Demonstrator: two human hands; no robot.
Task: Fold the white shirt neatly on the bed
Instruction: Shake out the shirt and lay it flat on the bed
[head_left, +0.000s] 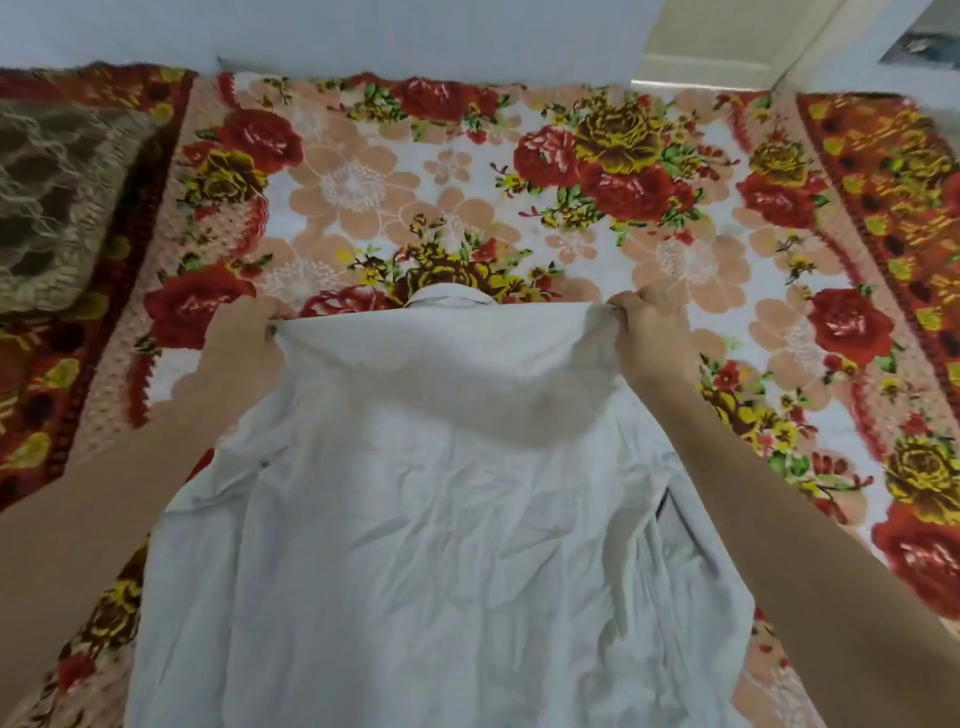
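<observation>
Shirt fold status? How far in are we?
Done: the wrinkled white collared shirt is spread over the red-and-peach floral blanket, with its collar pointing away. In hand: the left hand and right hand each pinch a shoulder, holding the top edge slightly raised. Left: seemingly all the folding. The body shows creases but no clean fold, and the sleeves can't be made out clearly.

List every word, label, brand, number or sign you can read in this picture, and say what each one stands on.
No readable text anywhere in this view.
white shirt: plain cloth, no label, brand or print showing.
floral blanket: flower pattern only, no words or numbers.
dark object at the top right corner: too blurred to tell whether it carries any writing.
</observation>
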